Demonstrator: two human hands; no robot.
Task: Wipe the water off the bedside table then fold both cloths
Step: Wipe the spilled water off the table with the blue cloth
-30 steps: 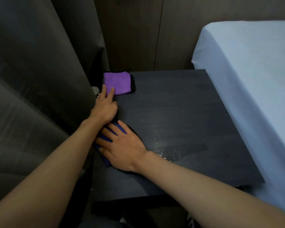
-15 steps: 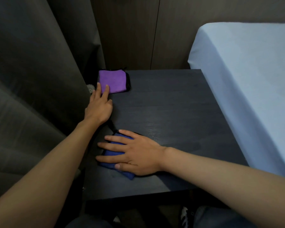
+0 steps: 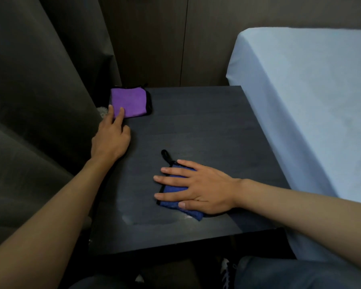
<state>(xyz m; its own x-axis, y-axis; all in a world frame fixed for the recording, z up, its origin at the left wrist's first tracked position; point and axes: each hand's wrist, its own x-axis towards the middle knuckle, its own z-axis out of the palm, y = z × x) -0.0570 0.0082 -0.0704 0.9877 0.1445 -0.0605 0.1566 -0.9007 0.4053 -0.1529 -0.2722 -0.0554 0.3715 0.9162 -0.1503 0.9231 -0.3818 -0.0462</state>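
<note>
Head view: we see the right hand (image 3: 204,189) flat, fingers spread, palm down on the blue cloth (image 3: 176,198), gripping nothing. The cloth lies folded beneath the fingers on the bedside table (image 3: 206,130); its black loop (image 3: 166,155) sticks out just beyond the index fingertip. A pale wet streak (image 3: 152,221) shows just nearer than this hand, towards the table's front edge. The left hand (image 3: 111,136) rests open, two fingertips touching the near corner of the folded purple cloth (image 3: 128,102), which lies ahead of it at the table's far corner. Grey curtain (image 3: 29,101) hangs beside the left hand; the bed (image 3: 311,90) lies beyond the right wrist.
</note>
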